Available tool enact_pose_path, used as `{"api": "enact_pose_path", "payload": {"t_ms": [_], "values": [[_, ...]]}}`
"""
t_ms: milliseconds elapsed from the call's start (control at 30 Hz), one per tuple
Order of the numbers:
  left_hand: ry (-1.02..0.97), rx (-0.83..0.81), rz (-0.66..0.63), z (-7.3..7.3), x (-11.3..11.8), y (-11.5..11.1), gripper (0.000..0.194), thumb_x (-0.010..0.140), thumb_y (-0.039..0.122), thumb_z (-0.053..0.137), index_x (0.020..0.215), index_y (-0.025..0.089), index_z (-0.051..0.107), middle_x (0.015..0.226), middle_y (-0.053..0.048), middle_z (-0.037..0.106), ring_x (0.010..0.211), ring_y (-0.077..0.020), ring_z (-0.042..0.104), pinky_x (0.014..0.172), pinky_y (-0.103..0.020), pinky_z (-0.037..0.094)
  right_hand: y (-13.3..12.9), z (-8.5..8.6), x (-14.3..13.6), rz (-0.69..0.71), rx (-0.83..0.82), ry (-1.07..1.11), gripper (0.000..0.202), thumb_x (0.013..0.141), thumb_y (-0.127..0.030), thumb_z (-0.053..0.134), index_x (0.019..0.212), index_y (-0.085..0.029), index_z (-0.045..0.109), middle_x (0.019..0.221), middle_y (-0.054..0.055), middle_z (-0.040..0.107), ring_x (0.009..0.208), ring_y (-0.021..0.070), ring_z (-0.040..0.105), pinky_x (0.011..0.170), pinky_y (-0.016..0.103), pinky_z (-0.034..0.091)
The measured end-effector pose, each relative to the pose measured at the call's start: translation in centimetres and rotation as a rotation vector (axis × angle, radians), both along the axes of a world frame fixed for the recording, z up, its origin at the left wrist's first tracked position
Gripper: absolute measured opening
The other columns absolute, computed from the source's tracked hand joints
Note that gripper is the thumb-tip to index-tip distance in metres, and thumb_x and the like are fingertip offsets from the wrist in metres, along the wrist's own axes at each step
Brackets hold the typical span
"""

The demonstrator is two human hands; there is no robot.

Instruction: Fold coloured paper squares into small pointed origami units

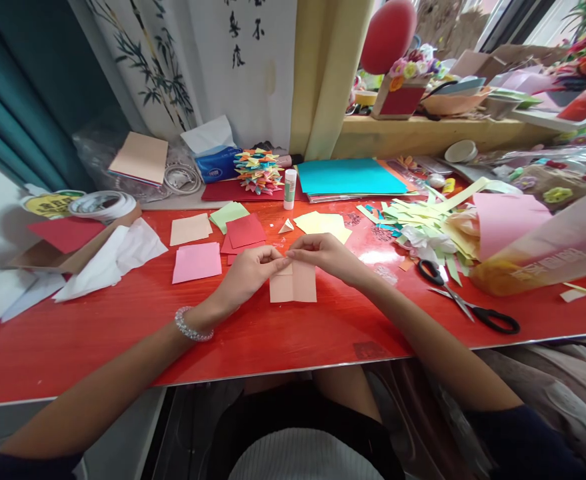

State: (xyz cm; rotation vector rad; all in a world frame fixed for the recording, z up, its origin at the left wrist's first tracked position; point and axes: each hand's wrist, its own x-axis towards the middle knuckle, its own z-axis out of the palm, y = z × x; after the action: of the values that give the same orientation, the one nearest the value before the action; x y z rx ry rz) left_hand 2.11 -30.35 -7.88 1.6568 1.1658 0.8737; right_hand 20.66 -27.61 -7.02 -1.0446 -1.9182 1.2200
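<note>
A creased, light-orange paper square [293, 287] lies at the middle of the red table, with a fold line down its centre. My left hand [253, 270], wearing a clear bead bracelet [193, 325], pinches the top left part of the paper. My right hand [325, 257] pinches beside it at the top edge, the fingertips of both hands almost touching. Beyond them sits a small folded paper piece [286, 227]. Stacks of pink paper squares [197, 262], red squares [247, 231] and yellow squares [325, 225] lie around my hands.
A glue stick [289, 189] stands upright behind the papers, near a spiky multicoloured paper ball [259, 172]. Open black-handled scissors [465, 300] lie to the right, below a heap of paper strips [433, 223]. Blue sheets [350, 177] are stacked at the back.
</note>
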Motion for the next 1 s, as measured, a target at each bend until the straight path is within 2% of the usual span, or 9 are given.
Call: {"api": "enact_pose_path", "payload": {"t_ms": [100,300,433,533,600,733,833,900,1000], "values": [[-0.007,0.006,0.013,0.0,0.0,0.0,0.029,0.081,0.044,0.059,0.07,0.018,0.057,0.067,0.001,0.055,0.063,-0.0122,0.048,0.057,-0.026,0.036,0.0,0.0,0.0,-0.006,0.015,0.021,0.025,0.08,-0.042,0.062,0.075,-0.017,0.064,0.074,0.002,0.062,0.069,0.0127,0.052,0.059,0.026,0.037],[-0.044,-0.07,-0.047,0.4,-0.1,0.1,0.032,0.081,0.048,0.058,0.077,0.017,0.065,0.077,-0.003,0.064,0.072,-0.0156,0.057,0.068,-0.029,0.043,0.1,0.1,-0.2,-0.088,0.019,0.036,0.024,0.079,-0.04,0.061,0.074,-0.017,0.065,0.074,0.002,0.061,0.069,0.0134,0.052,0.06,0.026,0.038],[-0.066,-0.04,0.052,0.6,-0.3,0.1,0.032,0.079,0.048,0.06,0.076,0.016,0.066,0.074,-0.003,0.064,0.071,-0.0161,0.056,0.067,-0.03,0.043,0.3,0.3,-0.2,-0.094,-0.041,0.145,0.023,0.076,-0.039,0.066,0.08,-0.017,0.066,0.082,0.004,0.064,0.074,0.0143,0.055,0.064,0.026,0.043],[-0.121,-0.016,0.124,0.9,-0.3,0.1,0.027,0.079,0.042,0.062,0.07,0.017,0.065,0.069,-0.002,0.062,0.068,-0.0146,0.055,0.067,-0.029,0.042,0.3,0.2,0.0,-0.087,-0.051,0.185,0.022,0.08,-0.037,0.063,0.086,-0.017,0.067,0.088,0.006,0.066,0.077,0.0153,0.058,0.065,0.028,0.047],[-0.172,-0.02,0.151,1.1,-0.3,0.1,0.026,0.078,0.038,0.062,0.064,0.017,0.063,0.066,0.0,0.059,0.066,-0.0133,0.054,0.068,-0.029,0.042,0.2,0.1,0.1,-0.12,0.066,0.16,0.02,0.084,-0.035,0.058,0.089,-0.018,0.069,0.094,0.006,0.068,0.08,0.0163,0.06,0.068,0.03,0.049],[-0.24,-0.061,0.164,1.4,-0.4,0.0,0.025,0.077,0.035,0.063,0.06,0.016,0.061,0.063,0.0,0.057,0.064,-0.0121,0.053,0.069,-0.029,0.043,-0.6,-0.1,0.0,-0.209,0.452,-0.038,0.021,0.089,-0.028,0.053,0.097,-0.022,0.071,0.097,0.006,0.069,0.086,0.0184,0.062,0.078,0.035,0.048],[-0.255,-0.059,0.154,1.3,-0.4,0.1,0.025,0.078,0.036,0.062,0.063,0.016,0.062,0.063,0.0,0.057,0.064,-0.0125,0.053,0.069,-0.029,0.043,-1.1,0.0,-0.3,-0.135,0.568,-0.065,0.021,0.089,-0.03,0.053,0.098,-0.023,0.071,0.102,0.007,0.068,0.094,0.0191,0.062,0.085,0.035,0.047],[-0.247,-0.044,0.149,1.2,-0.5,0.1,0.025,0.079,0.037,0.062,0.064,0.016,0.062,0.063,0.0,0.057,0.064,-0.0128,0.053,0.068,-0.03,0.043,-1.2,0.1,-0.5,-0.085,0.503,0.013,0.021,0.089,-0.033,0.054,0.095,-0.022,0.071,0.103,0.007,0.069,0.096,0.0189,0.062,0.087,0.035,0.047],[-0.22,-0.024,0.148,1.2,-0.5,0.1,0.027,0.08,0.037,0.061,0.063,0.016,0.061,0.063,0.001,0.055,0.064,-0.0123,0.051,0.067,-0.029,0.041,-0.9,0.1,-0.6,-0.099,0.241,0.158,0.021,0.087,-0.037,0.058,0.088,-0.02,0.07,0.095,0.006,0.069,0.09,0.0182,0.062,0.081,0.033,0.048]]}}
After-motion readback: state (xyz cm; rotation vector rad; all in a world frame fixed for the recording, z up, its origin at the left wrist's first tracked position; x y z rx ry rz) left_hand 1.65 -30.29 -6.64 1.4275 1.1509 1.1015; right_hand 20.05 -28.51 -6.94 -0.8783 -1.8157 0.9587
